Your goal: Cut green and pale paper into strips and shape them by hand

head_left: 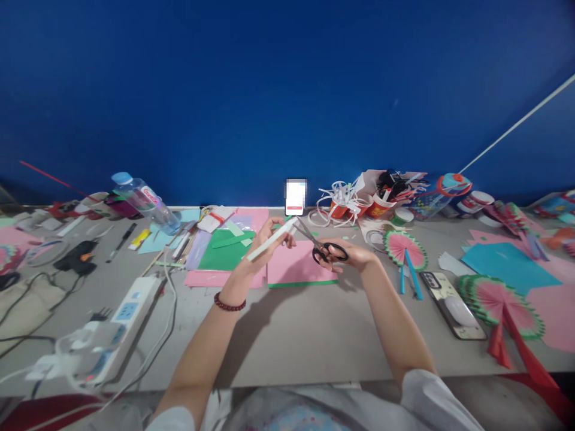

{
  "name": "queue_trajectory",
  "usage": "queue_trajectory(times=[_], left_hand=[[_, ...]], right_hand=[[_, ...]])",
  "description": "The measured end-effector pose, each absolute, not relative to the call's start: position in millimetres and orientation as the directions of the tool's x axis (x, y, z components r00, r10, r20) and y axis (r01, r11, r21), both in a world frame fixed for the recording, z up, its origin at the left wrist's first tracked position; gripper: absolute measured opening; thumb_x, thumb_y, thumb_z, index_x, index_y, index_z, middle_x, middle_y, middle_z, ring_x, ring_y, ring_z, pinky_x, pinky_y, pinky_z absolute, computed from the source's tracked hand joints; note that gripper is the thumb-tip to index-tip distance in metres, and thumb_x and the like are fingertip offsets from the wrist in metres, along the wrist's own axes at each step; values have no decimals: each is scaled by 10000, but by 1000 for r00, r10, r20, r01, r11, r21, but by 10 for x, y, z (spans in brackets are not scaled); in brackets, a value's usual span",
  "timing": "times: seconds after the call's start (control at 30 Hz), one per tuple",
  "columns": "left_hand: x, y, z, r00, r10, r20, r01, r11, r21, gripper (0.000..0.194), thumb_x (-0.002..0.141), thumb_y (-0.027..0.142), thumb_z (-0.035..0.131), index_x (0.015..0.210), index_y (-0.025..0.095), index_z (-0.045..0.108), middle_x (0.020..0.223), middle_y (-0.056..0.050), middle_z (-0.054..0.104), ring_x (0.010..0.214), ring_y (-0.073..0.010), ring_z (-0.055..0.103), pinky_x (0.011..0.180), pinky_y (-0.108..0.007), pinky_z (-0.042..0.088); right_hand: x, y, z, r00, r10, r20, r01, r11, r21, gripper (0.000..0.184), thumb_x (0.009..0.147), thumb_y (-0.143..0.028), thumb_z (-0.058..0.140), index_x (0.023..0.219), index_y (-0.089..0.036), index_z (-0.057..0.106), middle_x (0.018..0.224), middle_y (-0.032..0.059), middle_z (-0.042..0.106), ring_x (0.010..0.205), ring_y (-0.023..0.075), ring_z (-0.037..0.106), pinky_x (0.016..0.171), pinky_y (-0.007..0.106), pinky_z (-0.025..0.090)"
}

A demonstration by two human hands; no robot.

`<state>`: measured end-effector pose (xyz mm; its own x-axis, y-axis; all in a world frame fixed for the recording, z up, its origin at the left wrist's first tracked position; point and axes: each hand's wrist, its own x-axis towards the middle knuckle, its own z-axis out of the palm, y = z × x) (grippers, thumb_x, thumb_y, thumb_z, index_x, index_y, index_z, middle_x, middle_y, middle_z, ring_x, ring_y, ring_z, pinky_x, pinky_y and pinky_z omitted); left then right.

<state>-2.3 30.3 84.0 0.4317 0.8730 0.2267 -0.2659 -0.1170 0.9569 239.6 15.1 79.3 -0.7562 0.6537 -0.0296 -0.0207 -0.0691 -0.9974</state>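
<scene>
My left hand [268, 234] holds a narrow white strip [272, 240] that slants up to the right. In my right hand [344, 256] is a pair of black-handled scissors [317, 243], fingers through the loops. Their blades point up and left, close to the strip's upper end; whether they touch it I cannot tell. Under both hands lies a pink sheet of paper [291, 266] with a green strip along its near edge. Green paper [224, 254] with pale green scraps lies left of my left hand.
A phone [295, 197] stands against the blue wall. On the left are a power strip [132, 317], a plastic bottle [146, 200] and a glue gun [83, 257]. Paper fans [406, 248], another phone [453, 305] and blue paper [507, 266] lie on the right. Cups [381, 206] stand behind.
</scene>
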Motion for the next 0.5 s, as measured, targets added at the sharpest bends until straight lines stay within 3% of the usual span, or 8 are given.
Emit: queue_trajectory(times=[0.27, 0.33, 0.5], left_hand=[[-68, 303, 858, 451, 859, 240, -267, -126, 955, 238, 813, 397, 628, 799, 159, 627, 798, -72, 624, 699, -166, 561, 675, -310, 443], [-79, 297, 885, 463, 856, 231, -256, -120, 959, 330, 823, 459, 577, 723, 153, 653, 765, -90, 626, 707, -189, 557, 670, -325, 438], [-74, 301, 909, 496, 862, 101, -197, -2, 980, 687, 882, 642, 266, 605, 165, 676, 700, -132, 650, 719, -230, 575, 707, -364, 443]], right_hand=[[2395, 154, 799, -762, 647, -32, -13, -64, -998, 520, 803, -648, 560, 843, -132, 516, 623, -10, 554, 409, 63, 424, 381, 206, 299], [2391, 158, 795, -767, 641, -37, -8, -67, -998, 524, 802, -650, 561, 854, -130, 520, 627, -11, 551, 412, 65, 430, 381, 206, 296], [2385, 174, 780, -799, 600, -43, 14, -52, -999, 513, 818, -633, 552, 880, -124, 534, 622, -20, 543, 414, 63, 426, 387, 201, 282]])
